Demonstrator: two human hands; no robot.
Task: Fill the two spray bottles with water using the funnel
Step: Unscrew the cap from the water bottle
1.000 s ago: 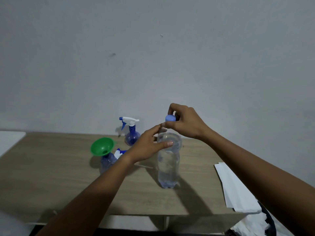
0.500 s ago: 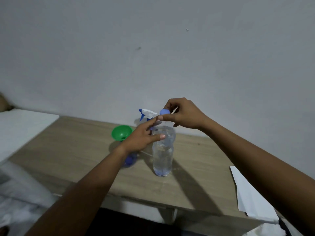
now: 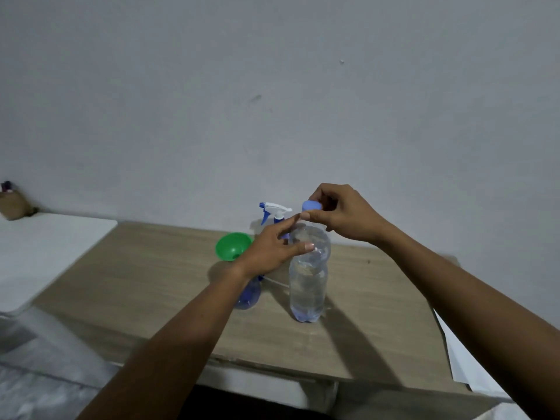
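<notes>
Spray bottle under green funnel is mostly hidden by left hand.

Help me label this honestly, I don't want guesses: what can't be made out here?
Head view:
- Green funnel spout and near spray bottle neck: covered by the left hand, so their seating is unclear.
- Far spray bottle body: behind the left hand and water bottle.
- Cap, on or off its thread: hidden by the grip of the right hand.
- Brown item at left edge: too small and dim.
</notes>
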